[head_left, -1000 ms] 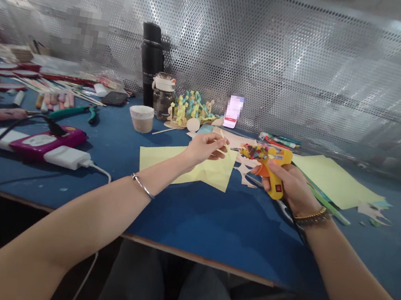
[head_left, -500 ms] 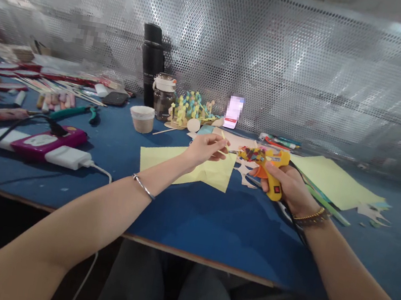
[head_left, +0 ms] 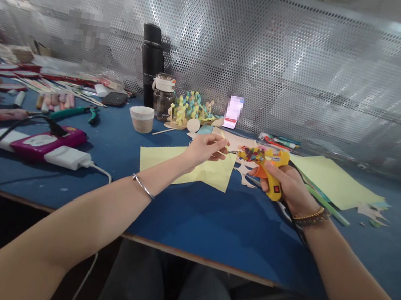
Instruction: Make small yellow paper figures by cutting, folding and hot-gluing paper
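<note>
Head view: the right hand (head_left: 288,186) grips a yellow glue gun (head_left: 278,158), fingers wrapped around its handle, just right of the creased yellow sheet (head_left: 213,175). Above that sheet, the left hand (head_left: 203,149) pinches a thin yellow strip (head_left: 223,135) between thumb and fingers. The gun's nozzle end faces the left fingertips; contact cannot be determined. Behind the sheet, to its left, stands a paper cup (head_left: 141,120); a purple power strip (head_left: 46,143) lies well left.

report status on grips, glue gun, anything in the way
Left grip pinching thin yellow strip. Right grip holding glue gun, pointing toward left grip. Yellow sheet underneath, not in the way.
</note>
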The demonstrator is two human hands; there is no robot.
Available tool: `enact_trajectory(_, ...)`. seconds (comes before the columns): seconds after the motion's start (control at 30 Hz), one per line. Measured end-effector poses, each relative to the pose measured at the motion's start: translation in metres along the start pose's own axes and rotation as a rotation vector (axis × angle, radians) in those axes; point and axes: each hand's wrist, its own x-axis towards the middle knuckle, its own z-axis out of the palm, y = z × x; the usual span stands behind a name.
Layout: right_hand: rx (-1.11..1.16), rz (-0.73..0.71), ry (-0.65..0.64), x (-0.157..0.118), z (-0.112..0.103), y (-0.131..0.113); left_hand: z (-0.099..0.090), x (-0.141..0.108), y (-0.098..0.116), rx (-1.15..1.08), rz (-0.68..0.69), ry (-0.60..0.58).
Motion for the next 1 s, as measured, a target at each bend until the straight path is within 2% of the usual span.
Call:
enact_trajectory(0.3, 0.006, 0.013, 0.036, -0.0014, 0.0001, -0.0028, -0.0012, -0.0003, 0.0008, -0.028, 0.002, -0.005)
enact_trajectory(1.0, 0.001, 0.000, -0.005, -0.0005, -0.0023, 0.0010, -0.0016, 0.0005, -0.0005, -0.060, -0.002, -0.015)
